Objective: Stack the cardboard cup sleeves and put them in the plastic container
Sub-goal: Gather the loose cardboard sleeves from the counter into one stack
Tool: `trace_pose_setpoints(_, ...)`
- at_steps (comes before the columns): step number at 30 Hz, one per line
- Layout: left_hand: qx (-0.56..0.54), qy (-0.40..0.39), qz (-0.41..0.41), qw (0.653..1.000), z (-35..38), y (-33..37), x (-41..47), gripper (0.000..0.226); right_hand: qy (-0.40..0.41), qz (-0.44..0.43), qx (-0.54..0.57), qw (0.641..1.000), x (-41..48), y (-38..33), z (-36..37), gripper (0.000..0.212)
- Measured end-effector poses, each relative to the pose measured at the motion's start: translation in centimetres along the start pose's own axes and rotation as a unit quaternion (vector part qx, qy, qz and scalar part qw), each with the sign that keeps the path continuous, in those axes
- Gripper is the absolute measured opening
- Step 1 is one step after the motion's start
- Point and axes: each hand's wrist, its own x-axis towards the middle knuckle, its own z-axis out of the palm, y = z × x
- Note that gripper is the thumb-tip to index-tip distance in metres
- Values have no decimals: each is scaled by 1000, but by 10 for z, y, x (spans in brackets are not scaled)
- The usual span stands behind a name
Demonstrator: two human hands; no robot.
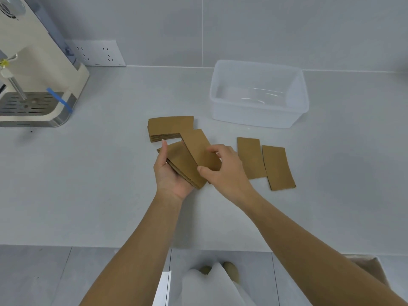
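Note:
My left hand (171,175) cradles a small stack of brown cardboard sleeves (182,161) just above the counter. My right hand (225,171) pinches a single sleeve (198,146) and holds it slanted over that stack. A neat pile of sleeves (170,127) lies on the counter just beyond my hands. Two loose sleeves, one (251,157) and another (278,167), lie flat to the right of my right hand. The clear plastic container (258,117) stands further back on the right, with nothing inside.
A cream coffee machine (42,80) with a metal drip tray occupies the back left corner. A wall socket panel (99,53) sits behind it. The grey counter's front edge (88,246) runs below my forearms, with floor tiles beneath.

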Motion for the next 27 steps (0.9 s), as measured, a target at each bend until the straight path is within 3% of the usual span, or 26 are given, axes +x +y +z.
trace_pose_setpoints(12,9,-35,-10,999,16,-18,3,72,-28,-40,-65,997,-12,8,-2,51)
trace_pose_setpoints(19,0,-58,-45,997,15,-30,12,42,-53,-51,-64,995,-12,22,-18,41)
trace_pose_setpoints(24,-18,-75,-46,996,22,-37,17,35,28,13,-33,999,-9,35,-42,38)
trace_pose_setpoints(27,-35,-67,-41,996,24,-41,20,39,97,56,-98,989,-6,49,-59,48)
